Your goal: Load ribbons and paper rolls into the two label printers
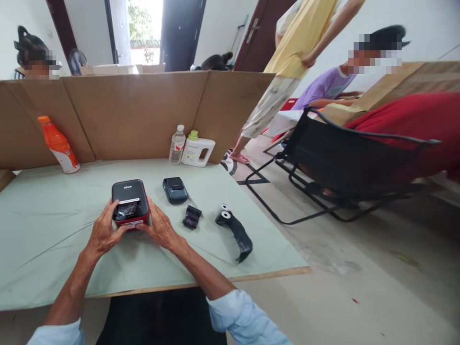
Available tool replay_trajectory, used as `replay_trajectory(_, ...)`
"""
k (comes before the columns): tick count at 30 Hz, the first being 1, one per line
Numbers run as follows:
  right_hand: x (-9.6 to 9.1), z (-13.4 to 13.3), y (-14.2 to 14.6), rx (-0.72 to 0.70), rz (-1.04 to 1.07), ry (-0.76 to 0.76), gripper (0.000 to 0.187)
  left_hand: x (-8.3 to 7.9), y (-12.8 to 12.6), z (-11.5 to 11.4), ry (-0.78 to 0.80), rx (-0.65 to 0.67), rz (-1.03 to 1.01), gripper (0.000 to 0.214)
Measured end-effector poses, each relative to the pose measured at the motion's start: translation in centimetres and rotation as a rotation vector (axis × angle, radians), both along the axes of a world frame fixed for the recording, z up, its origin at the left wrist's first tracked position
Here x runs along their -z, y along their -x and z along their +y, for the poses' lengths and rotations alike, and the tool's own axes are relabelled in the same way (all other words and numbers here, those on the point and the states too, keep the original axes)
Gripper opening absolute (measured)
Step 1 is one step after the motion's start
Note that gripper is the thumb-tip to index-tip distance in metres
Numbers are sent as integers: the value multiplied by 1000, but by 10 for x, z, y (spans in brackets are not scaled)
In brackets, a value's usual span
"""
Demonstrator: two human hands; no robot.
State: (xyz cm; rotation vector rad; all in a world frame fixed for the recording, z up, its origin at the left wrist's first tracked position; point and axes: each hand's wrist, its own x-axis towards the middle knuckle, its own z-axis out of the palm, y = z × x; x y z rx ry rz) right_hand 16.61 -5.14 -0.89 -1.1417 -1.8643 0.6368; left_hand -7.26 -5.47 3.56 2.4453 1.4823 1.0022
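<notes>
A compact black and red label printer stands on the green-covered table, with a glossy dark ribbon and a white strip showing in its top opening. My left hand grips its left side, thumb along the front. Its right side is held by my right hand, whose thumb meets the front near the other. To the right lies a small dark blue portable printer. Nearer to me is a little dark ribbon bundle. A black ribbon trails from white-cored rolls farther right.
A cardboard partition closes off the table's back. Before it stand an orange bottle, a clear water bottle and a white jug. A black folding chair is to the right; several people are beyond.
</notes>
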Motion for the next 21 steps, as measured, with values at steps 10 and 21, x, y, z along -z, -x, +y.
replay_trajectory(10, 25, -4, 10, 27, 27, -1, 108, 34, 4, -14, 115, -139, -16, 116)
replay_trajectory(21, 29, -12, 13, 23, -113, 50, 108, 55, 67, -54, 30, -161, 439, 82)
